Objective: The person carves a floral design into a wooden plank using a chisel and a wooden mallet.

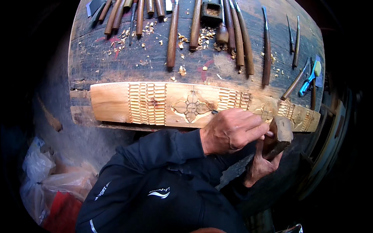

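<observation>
A long pale wooden board [110, 101] lies along the near edge of the workbench. Scale-like carved bands and flower patterns run along it. My left hand [235, 130] is closed around a chisel [215, 112], whose dark tip meets the board at the right side of the larger flower [191, 106]. Most of the chisel is hidden in the fist; its handle end pokes out toward the right. My right hand [262, 167] is wrapped round a worn block-shaped wooden mallet [284, 131], held right beside that handle end. Whether mallet and chisel touch, I cannot tell.
Several wooden-handled chisels [173, 39] lie across the far side of the workbench [97, 58], among pale wood shavings [182, 70]. A dark square box [212, 11] sits at the back, and a blue brush [309, 81] at the right. Plastic bags [39, 167] are at the lower left.
</observation>
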{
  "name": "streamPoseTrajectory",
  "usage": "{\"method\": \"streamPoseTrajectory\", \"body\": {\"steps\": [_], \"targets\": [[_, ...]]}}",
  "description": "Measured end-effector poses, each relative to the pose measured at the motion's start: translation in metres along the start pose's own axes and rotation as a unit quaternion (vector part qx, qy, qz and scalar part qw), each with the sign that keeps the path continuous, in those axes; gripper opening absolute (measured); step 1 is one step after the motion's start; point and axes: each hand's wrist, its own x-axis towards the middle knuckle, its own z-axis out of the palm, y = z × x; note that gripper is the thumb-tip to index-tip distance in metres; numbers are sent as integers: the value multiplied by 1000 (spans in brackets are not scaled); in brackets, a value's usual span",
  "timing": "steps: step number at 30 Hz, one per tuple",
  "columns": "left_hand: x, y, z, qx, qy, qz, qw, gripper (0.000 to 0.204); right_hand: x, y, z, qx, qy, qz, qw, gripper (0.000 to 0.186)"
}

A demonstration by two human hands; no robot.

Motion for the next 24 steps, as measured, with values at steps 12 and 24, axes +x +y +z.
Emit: {"method": "streamPoseTrajectory", "body": {"steps": [12, 24], "targets": [[-9, 1, -5, 48, -8, 108, 993, 39, 1, 35, -23, 60, 36, 95, 993, 44], [-5, -2, 3, 52, -11, 56, 997, 33, -1, 31, -19, 40, 16, 102, 994, 47]]}}
